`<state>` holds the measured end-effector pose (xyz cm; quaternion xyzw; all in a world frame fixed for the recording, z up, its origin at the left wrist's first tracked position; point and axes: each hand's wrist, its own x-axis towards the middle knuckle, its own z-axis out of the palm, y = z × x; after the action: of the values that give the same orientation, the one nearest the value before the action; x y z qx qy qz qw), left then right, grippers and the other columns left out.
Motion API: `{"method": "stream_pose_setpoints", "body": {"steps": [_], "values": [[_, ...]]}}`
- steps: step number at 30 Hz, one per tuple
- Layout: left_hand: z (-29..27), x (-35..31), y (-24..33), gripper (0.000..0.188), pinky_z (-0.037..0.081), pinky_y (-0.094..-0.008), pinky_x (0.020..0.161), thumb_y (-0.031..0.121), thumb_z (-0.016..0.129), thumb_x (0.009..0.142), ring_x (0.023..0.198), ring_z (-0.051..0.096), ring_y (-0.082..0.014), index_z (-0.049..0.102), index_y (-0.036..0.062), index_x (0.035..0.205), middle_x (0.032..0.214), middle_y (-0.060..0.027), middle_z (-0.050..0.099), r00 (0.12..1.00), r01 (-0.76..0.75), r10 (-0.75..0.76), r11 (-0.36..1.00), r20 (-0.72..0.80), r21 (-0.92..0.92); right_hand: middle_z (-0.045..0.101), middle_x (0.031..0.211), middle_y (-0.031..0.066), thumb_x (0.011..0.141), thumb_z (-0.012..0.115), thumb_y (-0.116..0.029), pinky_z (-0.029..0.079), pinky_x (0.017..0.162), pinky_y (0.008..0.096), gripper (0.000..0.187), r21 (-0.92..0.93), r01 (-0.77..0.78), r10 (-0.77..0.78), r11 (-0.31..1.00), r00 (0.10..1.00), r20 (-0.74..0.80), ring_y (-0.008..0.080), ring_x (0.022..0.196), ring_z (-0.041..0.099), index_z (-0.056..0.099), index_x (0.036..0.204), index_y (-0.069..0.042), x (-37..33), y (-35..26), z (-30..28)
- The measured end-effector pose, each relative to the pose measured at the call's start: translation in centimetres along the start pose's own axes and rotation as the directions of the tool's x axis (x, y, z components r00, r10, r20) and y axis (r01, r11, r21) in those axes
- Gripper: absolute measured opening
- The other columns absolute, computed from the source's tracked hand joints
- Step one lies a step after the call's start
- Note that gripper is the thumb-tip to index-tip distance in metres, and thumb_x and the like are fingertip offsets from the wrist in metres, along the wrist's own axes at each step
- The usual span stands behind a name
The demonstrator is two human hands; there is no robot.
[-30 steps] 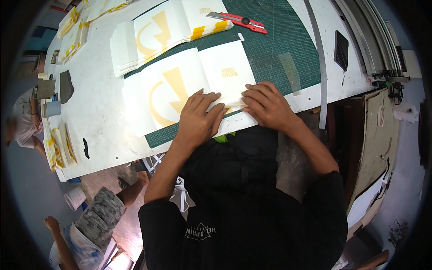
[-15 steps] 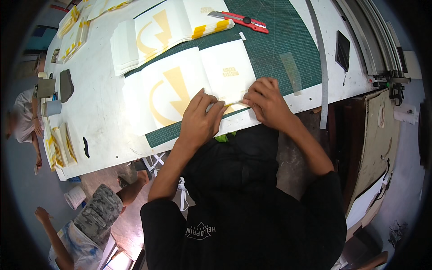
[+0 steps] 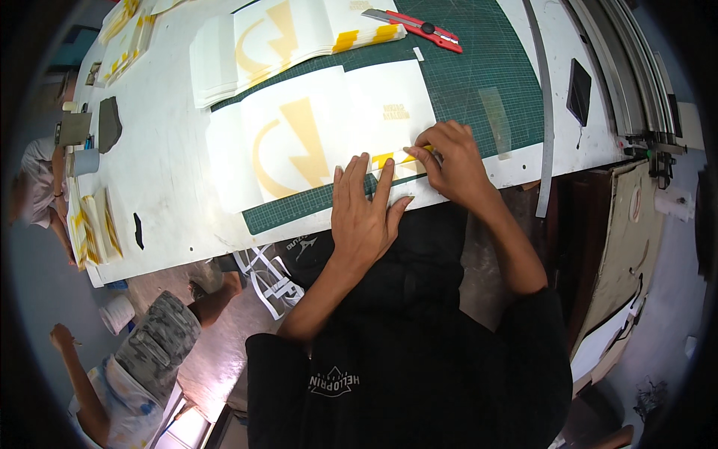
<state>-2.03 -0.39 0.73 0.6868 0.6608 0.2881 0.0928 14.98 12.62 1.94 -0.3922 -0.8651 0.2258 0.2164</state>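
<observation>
A white printed sheet (image 3: 363, 105) with a pale yellow design lies over the green cutting mat (image 3: 467, 82). Its near edge is turned up into a narrow folded flap (image 3: 384, 161) with yellow marks. My left hand (image 3: 363, 217) lies flat with fingers apart, its fingertips on the near edge by the left end of the flap. At the right end, my right hand (image 3: 458, 168) pinches the flap between thumb and fingers; the exact contact is partly hidden under them.
Beyond the sheet rests a stack of similar sheets (image 3: 213, 71), with a red utility knife (image 3: 430, 31), blade out, beside it. A long metal ruler (image 3: 547, 105) and a black phone-like slab (image 3: 578, 93) lie right. Folded yellow-white pieces (image 3: 93, 228) sit left. Two other people are off to the left.
My left hand has let go of its pinch and flattened out, moving right and nearer. The folded flap now shows its yellow marks. The right hand still pinches at the edge.
</observation>
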Motion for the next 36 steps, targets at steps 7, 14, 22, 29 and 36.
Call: {"method": "stream_pose_setpoints", "body": {"steps": [7, 14, 22, 29, 36], "values": [[0.1, -0.1, -0.1, 0.061, 0.037, -0.0650, 0.116, 0.031, 0.079, 0.093, 0.138, 0.048, -0.0476, 0.060, 0.0038, 0.144, 0.147, -0.0284, 0.049, 1.000, 0.011, -0.011, 1.000, -0.007, -0.013, 0.070, 0.091, 0.0099, 0.091, 0.078, -0.012, 0.041, 0.084, 0.0432, 0.011, 0.013, -0.010, 0.010, 1.000, 1.000, -0.013, 0.0291, 0.091, 0.062, 0.071, 0.091, -0.005, 0.1, -0.1, 0.0], [0.4, -0.1, -0.1, 0.059, 0.038, -0.0648, 0.115, 0.032, 0.078, 0.093, 0.136, 0.051, -0.0478, 0.061, 0.0006, 0.141, 0.146, -0.0294, 0.050, 0.999, -0.005, 0.006, 1.000, -0.032, 0.012, 0.070, 0.092, 0.0093, 0.090, 0.079, -0.013, 0.040, 0.082, 0.0423, 0.011, 0.011, -0.017, 0.017, 1.000, 0.999, -0.028, 0.0282, 0.090, 0.062, 0.071, 0.090, -0.005, 0.0, 0.0, 0.3], [0.4, 0.0, 0.0, 0.051, 0.038, -0.0639, 0.115, 0.022, 0.073, 0.096, 0.135, 0.050, -0.0483, 0.061, 0.0017, 0.141, 0.145, -0.0290, 0.050, 0.999, 0.003, -0.002, 0.999, -0.038, 0.040, 0.069, 0.113, 0.0112, 0.090, 0.078, -0.018, 0.039, 0.102, 0.0528, 0.029, -0.292, 0.037, -0.138, 0.956, 0.932, -0.334, 0.0284, 0.112, 0.064, 0.072, 0.115, -0.005, -3.0, -2.9, 1.0], [0.3, -0.1, -0.2, 0.051, 0.036, -0.0639, 0.117, 0.015, 0.067, 0.095, 0.136, 0.050, -0.0480, 0.061, 0.0015, 0.143, 0.147, -0.0299, 0.050, 0.999, -0.036, 0.037, 0.997, -0.011, 0.068, 0.064, 0.142, 0.0155, 0.102, 0.060, -0.040, 0.020, 0.118, 0.0645, 0.048, -0.321, 0.010, -0.070, 0.947, 0.982, -0.175, 0.0299, 0.142, 0.052, 0.070, 0.129, 0.000, -6.6, -4.7, 4.4], [0.6, 0.1, 0.0, 0.051, 0.038, -0.0643, 0.116, 0.014, 0.070, 0.093, 0.136, 0.052, -0.0466, 0.063, 0.0032, 0.142, 0.147, -0.0281, 0.051, 0.999, -0.035, 0.037, 0.996, -0.022, 0.080, 0.063, 0.144, 0.0132, 0.101, 0.061, -0.043, 0.023, 0.112, 0.0635, 0.049, -0.361, -0.033, -0.044, 0.932, 0.978, -0.204, 0.0310, 0.142, 0.050, 0.073, 0.125, -0.002, -7.0, -4.6, 4.5]]}}
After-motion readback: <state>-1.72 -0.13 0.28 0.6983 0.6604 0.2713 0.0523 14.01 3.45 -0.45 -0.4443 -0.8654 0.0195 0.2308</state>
